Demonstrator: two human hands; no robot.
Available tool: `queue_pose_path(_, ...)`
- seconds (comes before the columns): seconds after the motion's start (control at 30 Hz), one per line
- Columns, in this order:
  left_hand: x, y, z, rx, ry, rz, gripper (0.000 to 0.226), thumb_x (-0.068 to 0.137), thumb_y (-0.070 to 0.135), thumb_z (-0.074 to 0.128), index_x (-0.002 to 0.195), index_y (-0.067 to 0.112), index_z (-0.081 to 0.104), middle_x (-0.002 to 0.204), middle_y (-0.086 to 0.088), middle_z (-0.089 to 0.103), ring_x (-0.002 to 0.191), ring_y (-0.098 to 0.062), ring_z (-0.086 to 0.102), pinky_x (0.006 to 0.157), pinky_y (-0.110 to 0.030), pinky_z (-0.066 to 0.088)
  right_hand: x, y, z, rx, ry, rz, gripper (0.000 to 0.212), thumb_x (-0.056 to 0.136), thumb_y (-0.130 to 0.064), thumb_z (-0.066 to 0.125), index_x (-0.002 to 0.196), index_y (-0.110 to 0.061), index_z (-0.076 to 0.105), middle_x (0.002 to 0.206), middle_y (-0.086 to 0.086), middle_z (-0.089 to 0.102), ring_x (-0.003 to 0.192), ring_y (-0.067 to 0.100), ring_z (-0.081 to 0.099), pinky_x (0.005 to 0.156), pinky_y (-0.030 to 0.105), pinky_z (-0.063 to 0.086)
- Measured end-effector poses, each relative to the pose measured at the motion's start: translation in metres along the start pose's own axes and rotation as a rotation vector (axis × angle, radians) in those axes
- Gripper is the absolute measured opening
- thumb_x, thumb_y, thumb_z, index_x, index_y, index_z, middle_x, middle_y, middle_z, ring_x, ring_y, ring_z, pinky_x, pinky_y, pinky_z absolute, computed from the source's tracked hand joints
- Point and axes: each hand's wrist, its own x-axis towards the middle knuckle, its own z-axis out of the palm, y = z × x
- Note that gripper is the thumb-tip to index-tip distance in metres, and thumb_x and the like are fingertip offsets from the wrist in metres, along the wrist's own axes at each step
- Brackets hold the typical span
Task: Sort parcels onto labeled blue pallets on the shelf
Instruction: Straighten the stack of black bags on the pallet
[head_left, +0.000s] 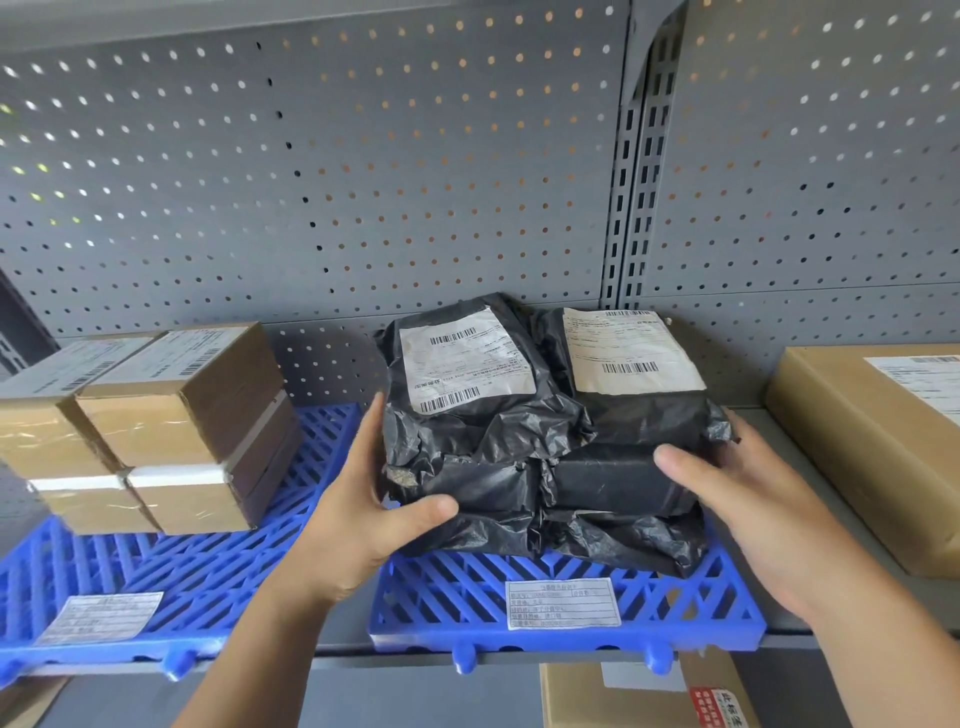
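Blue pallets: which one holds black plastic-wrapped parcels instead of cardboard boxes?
The right-hand blue pallet, between both hands; its black bagged parcels contrast with the left pallet's taped cardboard boxes.

open gap between boxes (156, 426) and black parcels (540, 431)

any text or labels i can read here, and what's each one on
No text here reads clearly enough to quote.
Shipping labels on the two black bag parcels: barcodes and small print, too blurred.
Labels on the brown boxes: barcodes only, unreadable.
Paper label on the middle blue pallet: blurred.
Label on the left blue pallet: blurred.
Red sticker on the lower box: Chinese characters, cut off.
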Motion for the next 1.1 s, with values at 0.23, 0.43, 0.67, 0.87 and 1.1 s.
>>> queue_pose_path(0.23, 0.006, 0.025, 0.006, 0.044, 0.089, 0.228, 0.115, 0.072, 0.038, 0.087, 0.162, 0.041, 0.016, 0.158, 0.041, 0.025, 0.144, 0.021, 0.019, 0.102, 0.003, 0.028, 0.013, -0.015, 0.012, -0.054, 0.067, -0.150, 0.066, 0.076, -0.068, 0.072, 0.137, -0.053, 0.055, 0.135, -0.021, 0.065, 0.125, 0.000, 0.060, 0.108, 0.044, 0.042)
queue_pose_path(0.43, 0.016, 0.030, 0.003, 0.100, 0.090, 0.322, 0.053, 0.088, 0.024, 0.068, 0.139, 0.033, 0.058, 0.144, 0.020, 0.056, 0.138, 0.003, 0.046, 0.107, -0.010, 0.035, 0.006, -0.018, 0.025, -0.302, 0.171, -0.218, 0.050, 0.082, -0.057, 0.067, 0.131, -0.058, 0.055, 0.124, -0.030, 0.067, 0.111, -0.005, 0.066, 0.096, 0.040, 0.053)
queue_pose_path(0.67, 0.033, 0.025, -0.008, -0.066, 0.057, 0.300, 0.029, 0.095, 0.017, 0.054, 0.120, 0.014, 0.067, 0.118, 0.002, 0.071, 0.114, -0.015, 0.064, 0.097, -0.021, 0.048, -0.002, -0.021, 0.026, -0.387, 0.201, -0.274, 0.042, 0.097, -0.036, 0.064, 0.131, -0.059, 0.053, 0.121, -0.038, 0.064, 0.109, -0.013, 0.062, 0.095, 0.035, 0.052)
queue_pose_path(0.87, 0.042, 0.012, -0.017, -0.187, -0.001, 0.232, 0.037, 0.095, 0.031, 0.053, 0.128, 0.021, 0.067, 0.127, -0.006, 0.070, 0.126, -0.025, 0.061, 0.110, -0.048, 0.042, 0.002, -0.017, 0.021, -0.298, 0.200, -0.212, 0.045, 0.101, -0.035, 0.060, 0.128, -0.069, 0.048, 0.128, -0.039, 0.060, 0.113, -0.002, 0.064, 0.091, 0.038, 0.055)
queue_pose_path(1.1, 0.028, -0.007, -0.001, -0.197, -0.066, 0.240, 0.080, 0.093, 0.038, 0.071, 0.159, 0.041, 0.027, 0.159, 0.006, 0.045, 0.148, -0.020, 0.041, 0.119, -0.050, 0.030, 0.002, -0.009, 0.033, -0.219, 0.234, -0.189, 0.044, 0.090, -0.054, 0.060, 0.128, -0.074, 0.046, 0.113, -0.049, 0.060, 0.104, -0.020, 0.058, 0.089, 0.030, 0.048)
